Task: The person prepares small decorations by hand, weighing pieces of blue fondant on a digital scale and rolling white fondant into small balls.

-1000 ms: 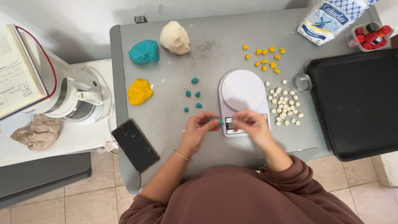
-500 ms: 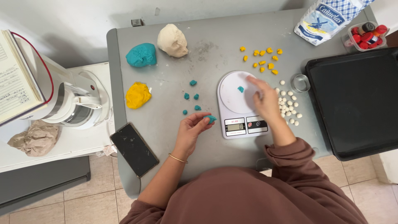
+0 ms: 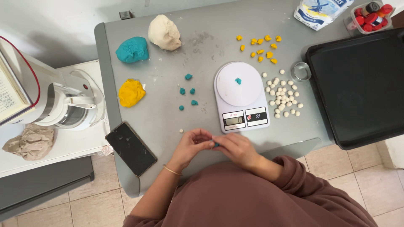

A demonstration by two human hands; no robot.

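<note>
Overhead view of a grey worktop [image 3: 202,46] during dough portioning. The clear plastic tub [image 3: 370,17] at the far right corner holds small red and dark bottles, partly cut off by the frame edge; the black baking tray [image 3: 357,88] beside it carries nothing. The white kitchen scale [image 3: 240,96] bears one teal dough piece [image 3: 238,80] on its round platform; its display is too small to make out. At the near edge, the left hand [image 3: 191,145] and right hand [image 3: 235,147] meet fingertip to fingertip, pinching a small teal dough bit [image 3: 216,144] between them; most of that bit is hidden by the fingers. Loose teal pieces [image 3: 188,89] lie left of the scale, white dough balls [image 3: 283,94] right of it, yellow pieces [image 3: 261,47] beyond. Three dough lumps sit at the far left: teal [image 3: 132,49], cream [image 3: 164,32], yellow [image 3: 131,92]. A black phone [image 3: 130,148] overhangs the worktop's near-left corner. A flour bag [image 3: 320,11] is cropped at the top. A white stand mixer [image 3: 69,105] stands on the side counter.
</note>
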